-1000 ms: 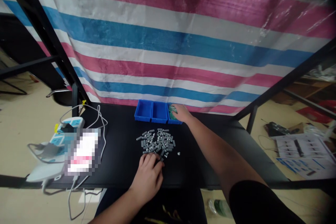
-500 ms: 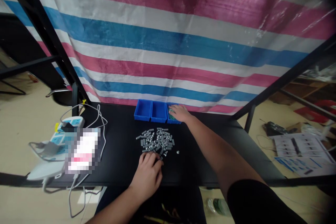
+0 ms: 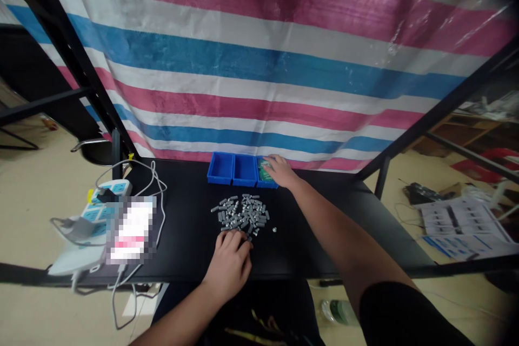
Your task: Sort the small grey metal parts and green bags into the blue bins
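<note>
A heap of small grey metal cylinders [image 3: 242,216] lies in the middle of the black table [image 3: 186,227]. My left hand [image 3: 229,262] rests at the near edge of the heap, fingers curled onto the nearest pieces. Behind the heap stand three small blue bins [image 3: 233,168] in a row. My right hand [image 3: 279,171] reaches into the rightmost bin, fingers bent over green parts [image 3: 264,171] inside it. What those fingers grip is hidden.
A white power strip [image 3: 103,199] with cables and a blurred white item [image 3: 130,230] sit on the table's left. One loose cylinder [image 3: 274,230] lies right of the heap. A striped tarp [image 3: 259,65] hangs behind. Papers [image 3: 458,224] lie on the floor at right.
The view shifted slightly. My right hand stays in the rightmost bin and my left hand stays at the heap's near edge, its fingers a little closer to the pieces.
</note>
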The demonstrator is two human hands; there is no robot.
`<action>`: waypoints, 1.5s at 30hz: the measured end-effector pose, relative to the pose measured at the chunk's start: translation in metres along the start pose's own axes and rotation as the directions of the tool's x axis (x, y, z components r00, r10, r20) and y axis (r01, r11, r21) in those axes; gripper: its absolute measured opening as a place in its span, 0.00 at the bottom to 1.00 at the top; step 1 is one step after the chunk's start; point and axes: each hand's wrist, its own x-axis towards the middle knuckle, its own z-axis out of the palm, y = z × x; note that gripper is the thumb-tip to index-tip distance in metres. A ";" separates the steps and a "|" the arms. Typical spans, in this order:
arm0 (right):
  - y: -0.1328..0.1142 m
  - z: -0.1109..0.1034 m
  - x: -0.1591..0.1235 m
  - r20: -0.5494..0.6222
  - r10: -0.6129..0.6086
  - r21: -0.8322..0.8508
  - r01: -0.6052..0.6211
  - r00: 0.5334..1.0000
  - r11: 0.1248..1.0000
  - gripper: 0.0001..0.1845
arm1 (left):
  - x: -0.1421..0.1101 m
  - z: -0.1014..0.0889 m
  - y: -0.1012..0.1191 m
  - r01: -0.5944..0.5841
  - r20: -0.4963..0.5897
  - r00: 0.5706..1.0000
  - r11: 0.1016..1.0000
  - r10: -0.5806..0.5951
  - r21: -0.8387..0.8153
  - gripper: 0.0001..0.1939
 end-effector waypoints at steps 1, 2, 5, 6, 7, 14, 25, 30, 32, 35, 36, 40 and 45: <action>-0.003 -0.006 -0.010 -0.041 -0.025 0.029 0.027 0.999 0.999 0.25 | 0.000 -0.001 0.000 -0.001 0.003 1.000 1.000 0.001 -0.005 0.11; -0.007 -0.012 -0.023 -0.086 -0.050 0.059 0.055 0.995 0.997 0.23 | 0.000 -0.001 0.001 0.000 0.005 1.000 1.000 0.000 -0.009 0.12; -0.022 -0.026 -0.073 -0.090 -0.088 0.195 0.104 0.992 0.975 0.14 | 0.001 -0.003 0.002 0.011 -0.007 1.000 1.000 -0.011 -0.019 0.12; -0.028 -0.029 -0.092 -0.017 -0.100 0.250 0.101 0.995 0.963 0.11 | 0.001 -0.004 0.002 0.020 -0.009 1.000 1.000 -0.020 -0.021 0.12; -0.034 -0.031 -0.111 0.067 -0.118 0.304 0.092 0.991 0.948 0.09 | 0.001 -0.004 0.002 0.030 -0.009 1.000 0.999 -0.030 -0.023 0.13; -0.065 -0.019 -0.187 0.262 -0.050 0.360 -0.050 0.964 0.931 0.05 | 0.001 -0.002 -0.007 0.102 -0.027 0.994 0.990 -0.105 -0.095 0.16; -0.086 0.000 -0.180 0.071 0.071 0.333 -0.091 0.995 0.939 0.09 | -0.004 -0.020 -0.024 0.125 -0.059 0.991 0.983 -0.118 0.133 0.17; -0.100 0.012 -0.189 -0.042 0.081 0.264 -0.067 0.996 0.962 0.43 | 0.000 -0.020 -0.044 0.114 -0.026 0.993 0.959 -0.111 0.259 0.46; -0.104 0.018 -0.189 0.011 0.046 0.229 -0.047 0.999 0.972 0.55 | 0.005 -0.018 -0.055 0.123 0.016 0.991 0.950 -0.133 0.287 0.55; -0.107 0.026 -0.185 0.120 -0.018 0.173 -0.003 0.993 0.985 0.64 | 0.015 -0.016 -0.069 0.114 0.086 0.985 0.945 -0.147 0.308 0.65; -0.107 0.029 -0.181 0.150 -0.031 0.161 0.007 0.988 0.987 0.65 | 0.019 -0.015 -0.072 0.103 0.109 0.984 0.945 -0.143 0.312 0.68; -0.106 0.039 -0.162 0.213 -0.060 0.169 0.024 0.975 0.985 0.65 | 0.036 -0.013 -0.084 0.048 0.173 0.980 0.955 -0.103 0.293 0.74; -0.100 0.049 -0.131 0.213 -0.145 0.232 0.094 0.966 0.968 0.63 | 0.058 -0.008 -0.095 -0.026 0.210 0.977 0.978 -0.018 0.207 0.73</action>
